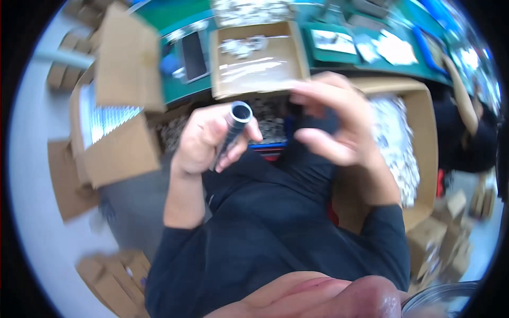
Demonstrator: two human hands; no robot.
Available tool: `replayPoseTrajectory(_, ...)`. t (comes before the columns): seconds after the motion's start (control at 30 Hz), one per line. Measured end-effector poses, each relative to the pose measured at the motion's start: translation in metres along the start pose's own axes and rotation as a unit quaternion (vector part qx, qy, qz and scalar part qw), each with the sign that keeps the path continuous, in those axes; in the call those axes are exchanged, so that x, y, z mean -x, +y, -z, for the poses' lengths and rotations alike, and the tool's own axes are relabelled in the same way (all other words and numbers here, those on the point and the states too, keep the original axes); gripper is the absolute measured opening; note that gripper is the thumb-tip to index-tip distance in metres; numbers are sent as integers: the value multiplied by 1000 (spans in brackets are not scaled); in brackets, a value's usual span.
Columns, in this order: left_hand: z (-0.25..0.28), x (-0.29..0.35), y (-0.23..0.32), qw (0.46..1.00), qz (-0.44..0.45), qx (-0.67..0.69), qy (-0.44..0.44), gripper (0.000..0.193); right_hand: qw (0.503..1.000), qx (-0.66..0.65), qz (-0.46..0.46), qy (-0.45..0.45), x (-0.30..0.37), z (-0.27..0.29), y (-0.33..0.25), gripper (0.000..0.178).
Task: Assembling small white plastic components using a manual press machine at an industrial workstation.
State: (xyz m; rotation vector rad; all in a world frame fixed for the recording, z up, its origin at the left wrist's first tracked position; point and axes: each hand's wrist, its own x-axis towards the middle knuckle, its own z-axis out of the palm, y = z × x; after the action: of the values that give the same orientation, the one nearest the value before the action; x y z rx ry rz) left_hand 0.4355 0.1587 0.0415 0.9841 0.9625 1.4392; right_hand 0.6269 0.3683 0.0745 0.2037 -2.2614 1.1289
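Note:
My left hand (197, 140) is closed around a dark, hollow cylindrical tube (233, 126), its pale-rimmed round end tilted up. Across from it, my right hand (342, 119) is raised with thumb and fingers spread, slightly blurred, and nothing shows between them. A gap separates the right hand from the tube. Just beyond both hands lies a shallow cardboard tray (303, 55) with small whitish parts (244, 46) and a clear plastic bag (260, 73). Below the tray, many small pale pieces (269, 119) lie in a dark space, partly hidden by my hands.
An open carton (123, 159) with white contents stands at left. Another carton (426, 122) at right holds many pale parts. On the green bench (180, 91) rest a dark phone-like slab (194, 54) and a green tray (331, 56). Another person's arm (464, 106) shows at far right.

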Motion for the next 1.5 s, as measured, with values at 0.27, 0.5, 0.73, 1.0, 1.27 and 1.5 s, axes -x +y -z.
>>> replayPoseTrajectory(0.27,-52,-23,-99,963,169,212,8,50,980,-108,-156,-60,73,-14,37,27)
replayPoseTrajectory(0.5,-43,-28,-137,927,254,277,5,41,976,90,-183,78,66,14,77,22)
replayPoseTrajectory(0.73,-27,7,-227,877,378,267,129,43,910,319,-181,195,24,68,199,30)
replayPoseTrajectory(1.0,12,36,-268,852,392,301,175,46,908,127,-393,70,0,109,193,37)
replayPoseTrajectory(1.27,35,30,-301,851,400,302,156,46,848,329,-290,298,146,167,204,22)
replayPoseTrajectory(1.5,44,24,-315,845,427,286,150,46,602,583,-507,201,415,92,208,63)
